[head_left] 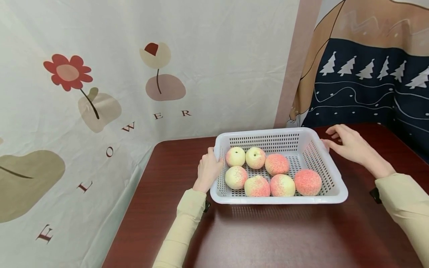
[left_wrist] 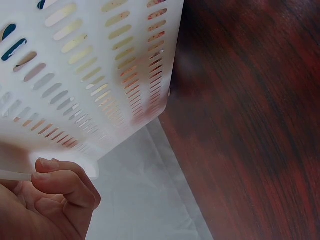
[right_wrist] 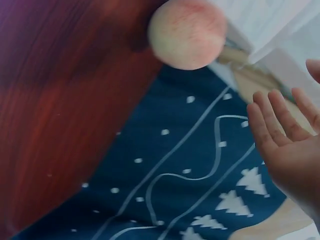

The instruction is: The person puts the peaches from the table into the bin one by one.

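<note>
A white slotted plastic basket [head_left: 336, 182] holds several round peaches [head_left: 282, 185], yellow to pink-red. My left hand [head_left: 208, 169] grips its left rim; the left wrist view shows the curled fingers [left_wrist: 65, 182] at the rim, beside the slotted wall [left_wrist: 100, 55]. Just past the basket's right wall is my right hand [head_left: 352, 145], fingers loosely bent and nothing held. Near its fingertips another peach [head_left: 325, 144] shows partly behind the rim. From the right wrist, that peach [right_wrist: 189, 34] appears outside the basket, apart from the open right hand [right_wrist: 295, 135].
Under the basket is a dark red-brown wooden table [head_left: 268, 238]. A pale curtain [head_left: 228, 67] with flower prints hangs behind it, and a navy cloth [head_left: 355, 93] with white trees stands at the back right.
</note>
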Motion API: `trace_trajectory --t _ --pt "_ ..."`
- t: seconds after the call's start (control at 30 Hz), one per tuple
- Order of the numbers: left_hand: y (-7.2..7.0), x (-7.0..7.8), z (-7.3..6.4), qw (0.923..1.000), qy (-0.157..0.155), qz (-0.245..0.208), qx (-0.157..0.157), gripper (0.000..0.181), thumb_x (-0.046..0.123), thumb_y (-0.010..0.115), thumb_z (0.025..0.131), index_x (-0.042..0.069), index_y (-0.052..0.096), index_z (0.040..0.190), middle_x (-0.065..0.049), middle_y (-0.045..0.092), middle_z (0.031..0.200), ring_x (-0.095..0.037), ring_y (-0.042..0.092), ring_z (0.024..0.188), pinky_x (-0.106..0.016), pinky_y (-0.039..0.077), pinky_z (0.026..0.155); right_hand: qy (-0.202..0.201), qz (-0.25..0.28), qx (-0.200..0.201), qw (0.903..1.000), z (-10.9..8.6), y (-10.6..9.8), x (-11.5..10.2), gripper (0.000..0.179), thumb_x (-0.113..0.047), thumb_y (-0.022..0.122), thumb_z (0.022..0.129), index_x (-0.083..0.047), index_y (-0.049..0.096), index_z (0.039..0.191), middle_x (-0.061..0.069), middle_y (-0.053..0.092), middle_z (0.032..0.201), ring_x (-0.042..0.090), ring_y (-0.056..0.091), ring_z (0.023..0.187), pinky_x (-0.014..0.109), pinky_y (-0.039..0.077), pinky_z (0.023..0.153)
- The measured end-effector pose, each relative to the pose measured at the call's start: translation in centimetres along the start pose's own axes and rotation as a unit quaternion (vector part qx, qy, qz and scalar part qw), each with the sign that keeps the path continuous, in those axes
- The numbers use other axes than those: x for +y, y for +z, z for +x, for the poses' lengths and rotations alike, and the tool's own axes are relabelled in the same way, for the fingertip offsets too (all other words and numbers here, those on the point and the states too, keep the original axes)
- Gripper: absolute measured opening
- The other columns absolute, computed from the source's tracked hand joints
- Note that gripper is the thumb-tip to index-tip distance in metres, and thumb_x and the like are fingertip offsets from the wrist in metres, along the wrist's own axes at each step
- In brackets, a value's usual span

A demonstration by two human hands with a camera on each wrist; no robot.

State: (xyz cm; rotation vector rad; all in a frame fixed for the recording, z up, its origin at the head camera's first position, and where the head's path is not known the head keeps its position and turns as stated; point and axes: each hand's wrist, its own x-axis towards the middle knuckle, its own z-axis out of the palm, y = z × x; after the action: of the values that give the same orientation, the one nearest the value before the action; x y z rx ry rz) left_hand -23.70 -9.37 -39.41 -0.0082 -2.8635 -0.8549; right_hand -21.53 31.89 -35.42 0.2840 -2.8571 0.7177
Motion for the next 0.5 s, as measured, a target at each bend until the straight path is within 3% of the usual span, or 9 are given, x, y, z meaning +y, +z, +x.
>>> trace_trajectory --t 0.17,0.5 --pt "-0.1 0.0 0.0 1.0 0.004 -0.001 0.005 0.045 0.021 0.058 0.089 0.002 0.047 0.129 -0.019 0.068 0.1 -0.031 0.069 0.078 -0.039 0.053 0.061 0.045 0.014 -0.028 0.9985 1.1 0.5 1.9 0.054 -0.032 0.051 0.096 0.01 0.039 0.128 0.034 0.04 0.125 0.049 0.043 0.11 0.065 0.04 0.09" --pt "-0.1 0.2 0.0 0.9999 0.002 -0.001 0.011 0.044 0.021 0.059 0.089 0.002 0.048 0.128 -0.02 0.068 0.1 -0.033 0.068 0.08 -0.041 0.052 0.062 0.067 0.04 -0.061 0.9951 2.7 2.4 4.1 0.064 -0.038 0.045 0.097 0.011 0.032 0.135 0.037 0.033 0.134 0.052 0.038 0.117 0.066 0.036 0.094"
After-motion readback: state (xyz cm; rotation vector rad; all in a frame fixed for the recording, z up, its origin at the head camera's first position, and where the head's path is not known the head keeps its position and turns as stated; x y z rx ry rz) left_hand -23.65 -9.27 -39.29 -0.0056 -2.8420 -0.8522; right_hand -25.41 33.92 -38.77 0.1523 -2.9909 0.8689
